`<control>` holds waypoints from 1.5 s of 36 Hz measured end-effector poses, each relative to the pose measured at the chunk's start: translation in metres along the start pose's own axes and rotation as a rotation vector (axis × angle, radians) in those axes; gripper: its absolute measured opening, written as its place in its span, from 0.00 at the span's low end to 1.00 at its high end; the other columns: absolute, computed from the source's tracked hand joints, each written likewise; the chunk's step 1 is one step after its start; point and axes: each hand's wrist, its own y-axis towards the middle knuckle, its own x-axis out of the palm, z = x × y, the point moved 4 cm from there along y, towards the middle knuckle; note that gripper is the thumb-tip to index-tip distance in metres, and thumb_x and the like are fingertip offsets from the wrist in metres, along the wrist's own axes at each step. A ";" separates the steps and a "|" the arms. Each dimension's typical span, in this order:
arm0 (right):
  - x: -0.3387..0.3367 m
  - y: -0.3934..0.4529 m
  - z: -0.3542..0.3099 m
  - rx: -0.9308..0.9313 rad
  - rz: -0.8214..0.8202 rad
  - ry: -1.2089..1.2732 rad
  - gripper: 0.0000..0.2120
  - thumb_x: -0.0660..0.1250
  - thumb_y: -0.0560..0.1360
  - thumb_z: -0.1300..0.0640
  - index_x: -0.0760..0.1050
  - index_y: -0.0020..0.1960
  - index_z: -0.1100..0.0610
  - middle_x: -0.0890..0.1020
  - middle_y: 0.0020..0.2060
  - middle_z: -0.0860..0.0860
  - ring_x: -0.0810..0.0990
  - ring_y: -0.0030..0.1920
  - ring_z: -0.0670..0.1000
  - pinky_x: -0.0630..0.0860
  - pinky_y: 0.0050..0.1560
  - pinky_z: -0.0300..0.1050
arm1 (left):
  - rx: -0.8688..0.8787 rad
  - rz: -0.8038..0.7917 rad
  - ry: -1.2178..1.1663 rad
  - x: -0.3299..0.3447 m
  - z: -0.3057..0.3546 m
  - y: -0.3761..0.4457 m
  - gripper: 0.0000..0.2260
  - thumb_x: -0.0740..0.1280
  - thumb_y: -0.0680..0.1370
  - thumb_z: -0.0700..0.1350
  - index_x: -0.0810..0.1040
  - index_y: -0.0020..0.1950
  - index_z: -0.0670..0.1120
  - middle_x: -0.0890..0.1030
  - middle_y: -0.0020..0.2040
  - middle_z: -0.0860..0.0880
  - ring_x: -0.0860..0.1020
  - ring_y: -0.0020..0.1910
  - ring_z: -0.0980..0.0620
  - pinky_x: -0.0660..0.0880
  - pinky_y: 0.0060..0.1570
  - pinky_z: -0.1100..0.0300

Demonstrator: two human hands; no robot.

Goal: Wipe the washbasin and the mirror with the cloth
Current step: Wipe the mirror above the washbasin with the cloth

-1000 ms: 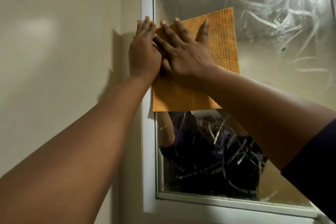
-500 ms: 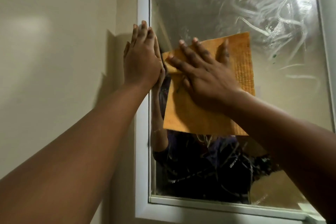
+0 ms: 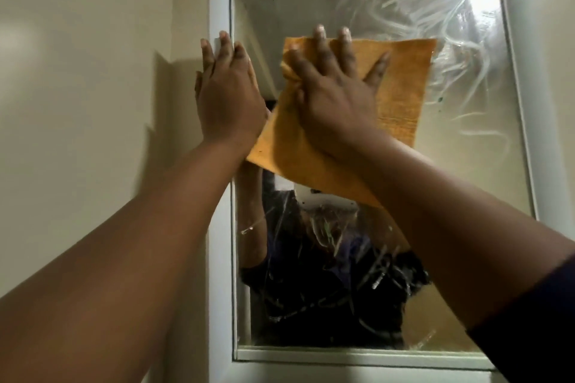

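Observation:
An orange cloth (image 3: 401, 87) lies flat against the glass of a white-framed mirror (image 3: 466, 165) on the wall. My right hand (image 3: 334, 93) presses it to the glass with spread, straight fingers; the cloth bunches a little under the palm's left side. My left hand (image 3: 228, 93) rests flat on the mirror's left frame with straight fingers, just left of the cloth. White soapy streaks cover the upper right of the glass. The lower glass reflects a person in dark clothes. The washbasin is out of view.
A plain cream wall (image 3: 87, 102) fills the left side. The white mirror frame (image 3: 219, 242) runs down the middle and along the bottom edge. My dark sleeve (image 3: 535, 326) shows at the lower right.
My right hand has slid the cloth rightward across the glass, away from the left frame, first down then back up. My left hand has stayed on the frame.

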 end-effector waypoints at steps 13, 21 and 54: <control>-0.020 0.030 0.040 -0.029 0.076 -0.029 0.22 0.46 0.81 0.43 0.51 0.74 0.38 0.45 0.77 0.50 0.40 0.76 0.57 0.35 0.66 0.71 | -0.007 0.027 -0.054 0.001 0.001 0.002 0.24 0.55 0.77 0.35 0.62 0.74 0.43 0.57 0.77 0.48 0.48 0.77 0.47 0.52 0.75 0.51; -0.030 -0.002 0.084 0.149 0.122 -0.015 0.23 0.48 0.80 0.44 0.58 0.74 0.44 0.59 0.71 0.60 0.56 0.71 0.64 0.46 0.72 0.65 | 0.004 0.055 -0.142 0.004 0.003 -0.002 0.25 0.48 0.77 0.41 0.61 0.74 0.42 0.57 0.77 0.46 0.50 0.77 0.46 0.50 0.75 0.52; -0.031 0.016 0.091 0.140 0.193 0.062 0.22 0.45 0.82 0.47 0.56 0.75 0.49 0.56 0.76 0.49 0.48 0.76 0.53 0.40 0.72 0.64 | 0.019 0.070 -0.073 0.003 -0.002 -0.001 0.22 0.52 0.79 0.39 0.61 0.74 0.44 0.60 0.76 0.47 0.51 0.77 0.47 0.50 0.74 0.55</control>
